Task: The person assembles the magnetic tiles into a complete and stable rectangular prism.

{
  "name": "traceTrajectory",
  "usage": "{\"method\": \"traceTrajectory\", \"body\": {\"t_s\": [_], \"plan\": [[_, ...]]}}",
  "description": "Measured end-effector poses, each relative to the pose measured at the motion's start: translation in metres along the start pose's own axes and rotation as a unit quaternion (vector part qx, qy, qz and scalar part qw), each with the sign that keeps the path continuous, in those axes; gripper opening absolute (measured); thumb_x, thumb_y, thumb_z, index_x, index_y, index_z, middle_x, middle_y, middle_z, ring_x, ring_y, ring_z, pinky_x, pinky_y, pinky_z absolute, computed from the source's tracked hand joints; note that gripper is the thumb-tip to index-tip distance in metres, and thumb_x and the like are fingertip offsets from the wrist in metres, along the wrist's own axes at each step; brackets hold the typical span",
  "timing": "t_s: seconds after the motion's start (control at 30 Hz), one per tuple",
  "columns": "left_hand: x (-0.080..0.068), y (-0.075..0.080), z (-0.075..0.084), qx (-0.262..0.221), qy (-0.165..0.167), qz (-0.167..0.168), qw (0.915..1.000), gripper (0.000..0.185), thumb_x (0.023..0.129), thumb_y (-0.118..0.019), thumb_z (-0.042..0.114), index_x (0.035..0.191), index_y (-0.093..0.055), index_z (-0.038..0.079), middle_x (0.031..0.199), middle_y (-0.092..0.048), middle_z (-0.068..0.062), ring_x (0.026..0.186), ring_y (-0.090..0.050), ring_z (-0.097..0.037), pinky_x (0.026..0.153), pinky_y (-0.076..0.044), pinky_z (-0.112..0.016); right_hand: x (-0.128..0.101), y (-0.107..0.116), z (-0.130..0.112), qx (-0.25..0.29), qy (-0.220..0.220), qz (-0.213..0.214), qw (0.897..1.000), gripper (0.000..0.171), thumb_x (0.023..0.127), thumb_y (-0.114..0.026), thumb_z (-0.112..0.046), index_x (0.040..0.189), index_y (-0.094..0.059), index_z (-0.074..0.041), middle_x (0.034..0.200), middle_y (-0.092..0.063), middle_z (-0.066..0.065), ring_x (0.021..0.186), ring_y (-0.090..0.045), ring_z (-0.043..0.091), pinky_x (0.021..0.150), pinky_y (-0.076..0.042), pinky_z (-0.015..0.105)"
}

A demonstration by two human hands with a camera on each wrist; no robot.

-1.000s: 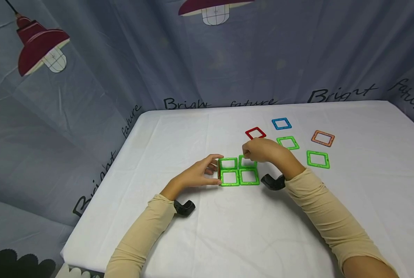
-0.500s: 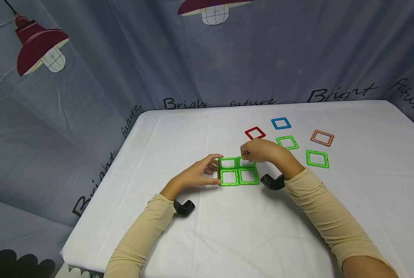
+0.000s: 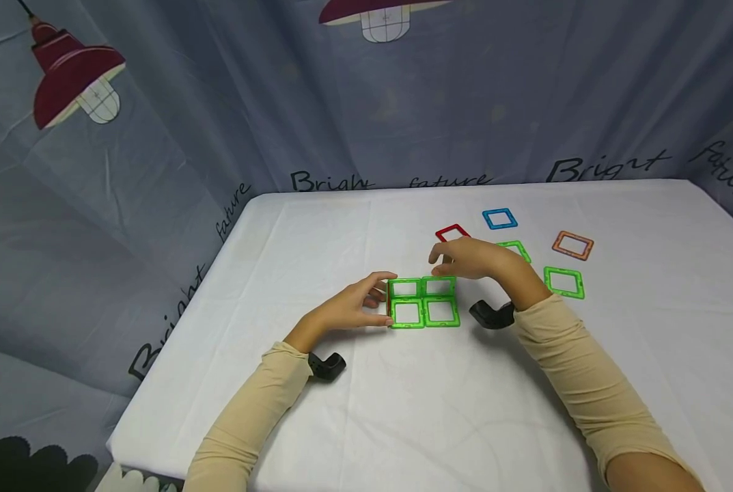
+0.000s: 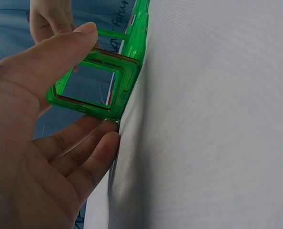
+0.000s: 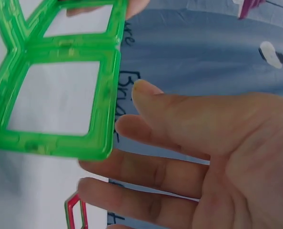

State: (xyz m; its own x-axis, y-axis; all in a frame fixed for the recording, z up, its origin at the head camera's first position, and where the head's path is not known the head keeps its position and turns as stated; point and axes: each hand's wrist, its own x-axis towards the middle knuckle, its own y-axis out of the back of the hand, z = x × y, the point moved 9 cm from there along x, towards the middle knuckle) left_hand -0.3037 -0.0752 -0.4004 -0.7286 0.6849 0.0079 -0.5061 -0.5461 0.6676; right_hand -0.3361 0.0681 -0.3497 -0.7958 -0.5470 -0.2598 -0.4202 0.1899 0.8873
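Observation:
Several green square magnetic tiles (image 3: 424,311) stand joined in a two-by-two block in the head view, with a reddish edge along the left side. My left hand (image 3: 348,307) grips the block's left end: in the left wrist view the thumb lies over the top of an upright green tile (image 4: 106,110), and the fingers curl at its lower edge. Just behind the block's upper right corner is my right hand (image 3: 472,260), holding nothing. Its fingers are loosely bent and apart from the thumb, beside a green tile (image 5: 55,145) in the right wrist view.
Loose tiles lie behind and right of the block: a red one (image 3: 447,229), partly hidden by the right hand, a blue one (image 3: 500,226), an orange one (image 3: 569,255), and two green ones (image 3: 565,294). A grey printed curtain (image 3: 495,89) hangs behind the white-covered table (image 3: 366,424).
My right hand has let go of the block's upper right tile and moved slightly up and right, its fingers spreading. The left hand keeps its grip.

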Motion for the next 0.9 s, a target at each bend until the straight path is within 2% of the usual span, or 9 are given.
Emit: {"method": "traceTrajectory", "body": {"t_s": [0.23, 0.37, 0.63, 0.9], "plan": [[-0.001, 0.002, -0.001, 0.003, 0.000, 0.000, 1.0000, 0.078, 0.076, -0.074, 0.022, 0.139, -0.028, 0.013, 0.119, -0.055, -0.007, 0.108, -0.055, -0.015, 0.089, -0.048, -0.021, 0.008, 0.011, 0.016, 0.003, 0.003, 0.046, 0.999, 0.034, 0.092, -0.055, -0.020, 0.122, -0.053, -0.002, 0.114, -0.061, 0.019, 0.105, -0.057, 0.033, 0.087, -0.048, 0.046], [0.000, 0.001, -0.001, 0.005, -0.001, 0.000, 1.0000, 0.079, 0.077, -0.074, 0.022, 0.140, -0.028, 0.012, 0.120, -0.054, -0.006, 0.109, -0.055, -0.015, 0.089, -0.048, -0.020, 0.017, 0.014, 0.031, 0.001, -0.011, 0.063, 0.998, 0.040, 0.091, -0.056, -0.016, 0.127, -0.049, -0.001, 0.124, -0.054, 0.021, 0.114, -0.049, 0.036, 0.095, -0.042, 0.051], [0.000, 0.001, -0.002, 0.006, 0.005, 0.001, 1.0000, 0.079, 0.076, -0.074, 0.022, 0.140, -0.028, 0.013, 0.121, -0.054, -0.006, 0.110, -0.054, -0.014, 0.089, -0.047, -0.019, 0.043, 0.023, 0.057, -0.021, -0.051, 0.058, 0.997, 0.051, 0.087, -0.059, -0.010, 0.135, -0.040, -0.004, 0.137, -0.036, 0.026, 0.123, -0.039, 0.041, 0.099, -0.036, 0.057], [0.000, 0.002, -0.001, 0.005, 0.002, -0.002, 1.0000, 0.079, 0.076, -0.074, 0.021, 0.140, -0.028, 0.012, 0.121, -0.054, -0.007, 0.110, -0.054, -0.015, 0.089, -0.048, -0.019, 0.060, 0.024, 0.076, -0.008, -0.087, 0.029, 0.996, 0.056, 0.088, -0.057, -0.010, 0.139, -0.034, -0.006, 0.143, -0.024, 0.026, 0.126, -0.032, 0.043, 0.100, -0.035, 0.059]]}}
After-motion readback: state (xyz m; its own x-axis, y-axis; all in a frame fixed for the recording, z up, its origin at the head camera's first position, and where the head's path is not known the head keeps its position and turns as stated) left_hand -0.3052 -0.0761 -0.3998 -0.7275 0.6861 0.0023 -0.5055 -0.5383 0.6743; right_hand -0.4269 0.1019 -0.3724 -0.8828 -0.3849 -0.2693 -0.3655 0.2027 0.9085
